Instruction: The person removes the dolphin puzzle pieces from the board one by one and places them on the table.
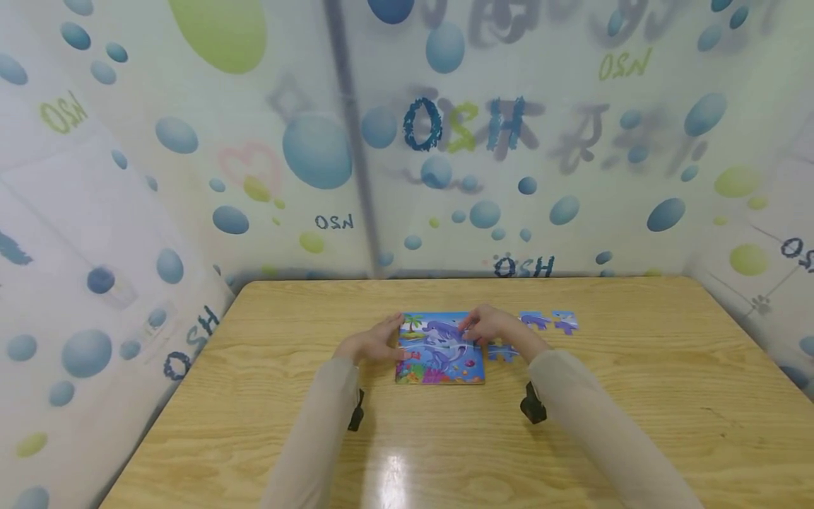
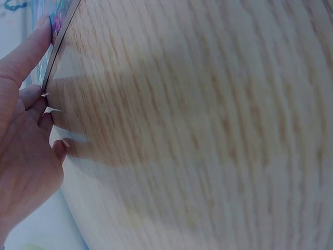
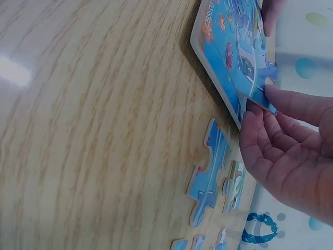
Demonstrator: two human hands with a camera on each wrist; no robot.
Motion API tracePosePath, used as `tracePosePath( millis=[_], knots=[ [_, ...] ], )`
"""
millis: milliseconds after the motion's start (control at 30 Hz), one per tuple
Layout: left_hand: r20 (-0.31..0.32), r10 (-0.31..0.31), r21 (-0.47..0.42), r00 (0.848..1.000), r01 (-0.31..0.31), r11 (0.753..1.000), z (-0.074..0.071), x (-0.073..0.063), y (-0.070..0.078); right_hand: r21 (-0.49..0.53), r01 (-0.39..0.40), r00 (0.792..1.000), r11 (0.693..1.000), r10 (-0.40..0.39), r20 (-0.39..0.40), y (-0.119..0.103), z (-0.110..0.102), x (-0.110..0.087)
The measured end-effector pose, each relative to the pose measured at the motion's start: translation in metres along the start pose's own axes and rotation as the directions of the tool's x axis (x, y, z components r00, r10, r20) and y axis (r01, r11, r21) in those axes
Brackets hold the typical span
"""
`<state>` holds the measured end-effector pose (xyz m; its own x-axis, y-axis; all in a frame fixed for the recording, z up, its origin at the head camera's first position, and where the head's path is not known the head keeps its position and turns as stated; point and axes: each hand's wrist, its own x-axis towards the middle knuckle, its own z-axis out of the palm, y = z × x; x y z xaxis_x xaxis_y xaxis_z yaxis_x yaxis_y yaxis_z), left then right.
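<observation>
In the head view a jigsaw puzzle board (image 1: 439, 367) with dolphins, a palm tree and coral lies on the table. At its left edge rests my left hand (image 1: 375, 343), thumb on the picture and the other fingers along the side. The left wrist view shows this thumb (image 2: 31, 54) over the board's rim. Above the board's right part, my right hand (image 3: 291, 140) pinches a blue puzzle piece (image 3: 260, 101) between thumb and fingers. That piece is tilted, with one edge raised off the board. Whether its far side touches the board cannot be told.
Right of the board lie several loose puzzle pieces, among them a blue one (image 3: 205, 177) and one with a dolphin (image 1: 534, 320). Another piece (image 1: 564, 322) lies farther right. The wooden table (image 1: 445, 445) ends at a curtain (image 1: 394, 177) printed with bubbles.
</observation>
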<state>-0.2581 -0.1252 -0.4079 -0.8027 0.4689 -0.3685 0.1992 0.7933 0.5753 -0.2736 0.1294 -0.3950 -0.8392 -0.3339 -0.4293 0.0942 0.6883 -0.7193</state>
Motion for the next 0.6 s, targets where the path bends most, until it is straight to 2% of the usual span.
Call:
tracePosePath(
  millis=[367, 600],
  knots=[
    [-0.004, -0.005, -0.029, 1.000, 0.004, 1.000, 0.0008, 0.0001, -0.0004, 0.072, 0.045, 0.998, 0.996, -0.049, 0.048, 0.0044, -0.0045, -0.0033],
    [-0.007, -0.004, -0.041, 1.000, 0.004, 0.999, 0.0000, -0.0008, 0.0015, 0.103, 0.096, 0.990, 0.990, -0.106, 0.089, 0.0092, -0.0065, -0.0063]
  ],
)
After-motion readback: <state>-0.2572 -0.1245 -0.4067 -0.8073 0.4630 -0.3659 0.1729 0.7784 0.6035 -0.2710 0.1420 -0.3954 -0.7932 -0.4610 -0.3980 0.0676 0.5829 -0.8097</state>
